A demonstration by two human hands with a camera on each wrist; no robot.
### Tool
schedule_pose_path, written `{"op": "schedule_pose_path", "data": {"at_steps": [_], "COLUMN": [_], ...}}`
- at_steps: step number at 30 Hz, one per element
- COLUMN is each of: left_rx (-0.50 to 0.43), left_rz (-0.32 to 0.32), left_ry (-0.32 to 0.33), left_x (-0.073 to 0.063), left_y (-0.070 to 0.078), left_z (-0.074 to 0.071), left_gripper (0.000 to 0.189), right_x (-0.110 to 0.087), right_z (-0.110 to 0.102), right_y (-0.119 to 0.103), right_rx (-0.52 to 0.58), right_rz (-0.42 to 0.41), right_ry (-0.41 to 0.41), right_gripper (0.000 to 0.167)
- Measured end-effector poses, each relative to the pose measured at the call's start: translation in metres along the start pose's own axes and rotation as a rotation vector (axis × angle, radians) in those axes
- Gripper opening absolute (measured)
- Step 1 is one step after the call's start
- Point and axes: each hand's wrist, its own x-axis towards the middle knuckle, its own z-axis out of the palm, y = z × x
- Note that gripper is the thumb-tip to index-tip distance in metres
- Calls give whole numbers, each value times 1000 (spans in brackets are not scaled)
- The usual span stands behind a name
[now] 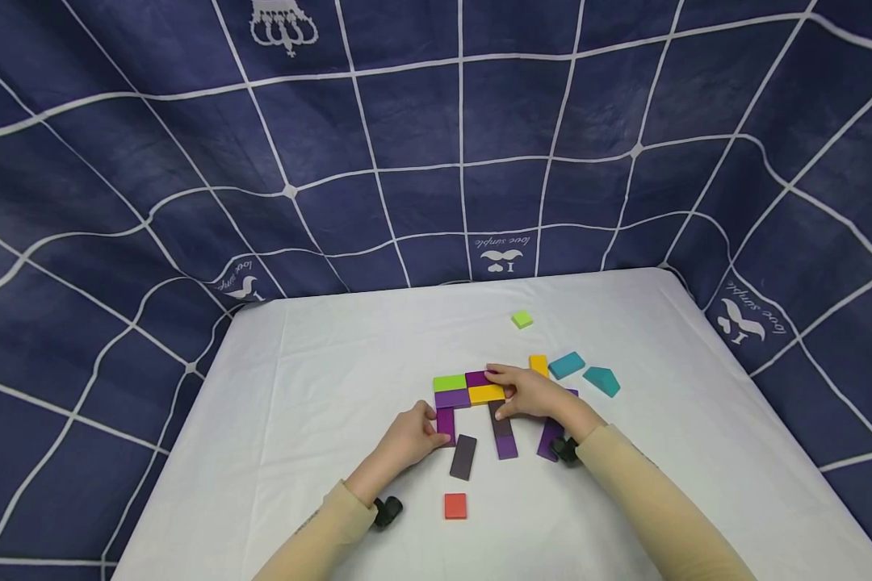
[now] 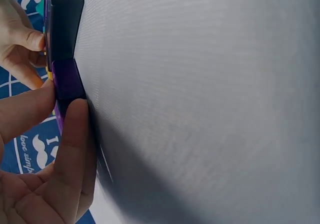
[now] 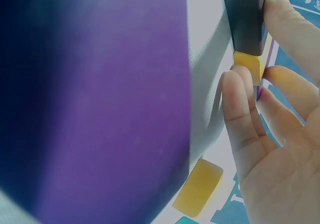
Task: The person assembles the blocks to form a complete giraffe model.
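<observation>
My left hand pinches a narrow magenta block between thumb and fingers; in the left wrist view a purple block end shows at the fingertips. This block stands below a row of flat blocks: lime, violet, magenta and yellow. My right hand touches the right end of that row, fingers fairly straight, thumb beside a dark brown block. In the right wrist view its fingertips meet the yellow block's end. A violet block extends the dark one downward.
Nearer me lie a loose dark block and a red square. Under the right wrist is a purple block. Farther right are a yellow block, two teal pieces and, at the back, a small lime piece.
</observation>
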Motion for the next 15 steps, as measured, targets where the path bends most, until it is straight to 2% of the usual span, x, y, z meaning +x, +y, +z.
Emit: {"op": "schedule_pose_path", "data": {"at_steps": [5, 10, 12, 15], "left_rx": [-4, 0, 5, 17], "left_rz": [25, 109, 161, 250], "left_ry": [41, 102, 80, -13], "left_x": [0, -9, -17, -33], "left_y": [0, -1, -3, -6], "left_z": [1, -3, -5, -7], "left_gripper": [35, 25, 20, 19], "right_x": [0, 1, 1, 1], "right_z": [-1, -1, -1, 1], "right_y": [2, 3, 3, 2], "right_rx": [-9, -10, -1, 3], "right_rz": [4, 4, 3, -2], "right_ry": [-1, 0, -4, -9], "right_gripper": [76, 76, 76, 76]}}
